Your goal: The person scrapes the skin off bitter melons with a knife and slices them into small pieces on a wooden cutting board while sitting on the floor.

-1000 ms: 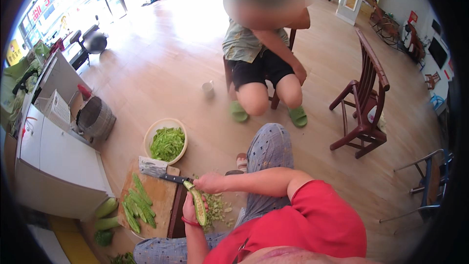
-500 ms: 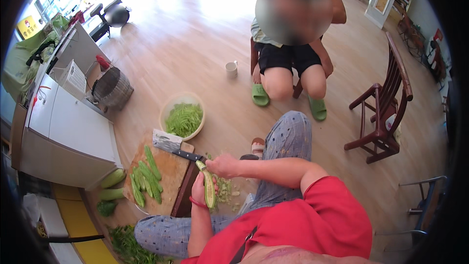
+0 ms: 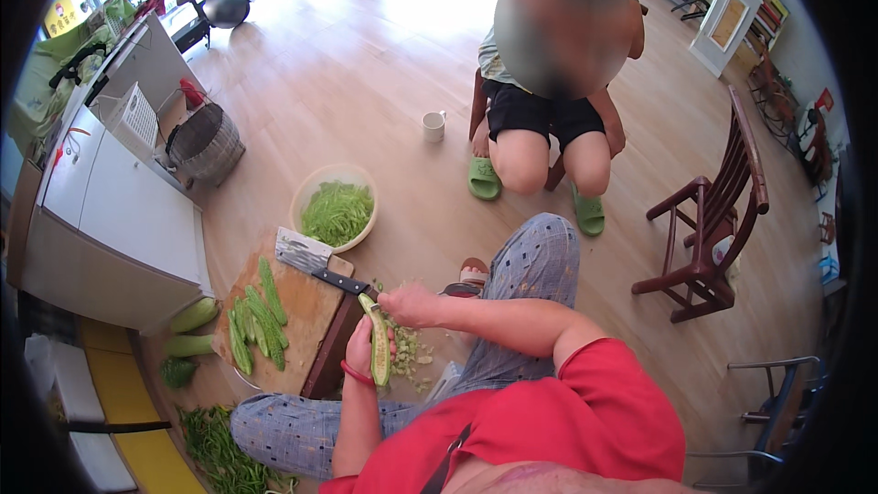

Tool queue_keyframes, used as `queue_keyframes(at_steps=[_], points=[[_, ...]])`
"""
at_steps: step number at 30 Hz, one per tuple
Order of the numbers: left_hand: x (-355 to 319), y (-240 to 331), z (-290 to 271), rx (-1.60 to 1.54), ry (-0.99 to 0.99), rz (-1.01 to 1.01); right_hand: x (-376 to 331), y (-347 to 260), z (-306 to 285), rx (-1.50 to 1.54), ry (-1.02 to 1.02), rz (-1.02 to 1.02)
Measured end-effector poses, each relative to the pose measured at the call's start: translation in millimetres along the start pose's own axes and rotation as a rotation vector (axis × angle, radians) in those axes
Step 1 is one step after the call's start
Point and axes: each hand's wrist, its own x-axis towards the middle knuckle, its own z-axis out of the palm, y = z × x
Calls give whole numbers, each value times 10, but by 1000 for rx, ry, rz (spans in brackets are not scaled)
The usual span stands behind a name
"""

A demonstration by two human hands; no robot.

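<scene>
My left hand (image 3: 362, 348) is closed round a halved bitter melon (image 3: 380, 352), its pale, seedy inner face turned up. At the melon's upper end my right hand (image 3: 407, 305) is a closed fist; a small glint shows by its fingers, but what it grips is hidden. Left of them a wooden cutting board (image 3: 315, 338) bears several green bitter melon pieces (image 3: 265, 316). A cleaver (image 3: 306, 254) lies across the board's far edge, its black handle pointing toward my hands. Pale scraps (image 3: 412, 352) are scattered on the floor below the melon.
Beyond the board stands a bowl (image 3: 373, 224) of shredded green vegetable. Whole gourds (image 3: 194, 315) and leafy greens (image 3: 224, 448) lie at the left. A white mug (image 3: 433, 127) is on the floor. A person (image 3: 549, 119) sits opposite; a wooden chair (image 3: 700, 247) stands at the right.
The whole view has shifted slightly. Both hands stay at the bitter melon, the right still at its upper end. The cleaver and the pieces on the board lie as before.
</scene>
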Motion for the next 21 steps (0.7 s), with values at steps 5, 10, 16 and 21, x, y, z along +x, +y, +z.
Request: queue_keyframes(at_steps=[5, 10, 16, 21], points=[[20, -9, -8, -35, -10, -10, 1, 4, 0, -47, 8, -35], [15, 4, 21, -3, 6, -13, -8, 33, -8, -46, 19, -51], [45, 30, 88, 41, 20, 17, -10, 92, -32, 10, 23, -34], [-80, 48, -77, -51, 12, 27, 161, 98, 198, 49, 29, -87]])
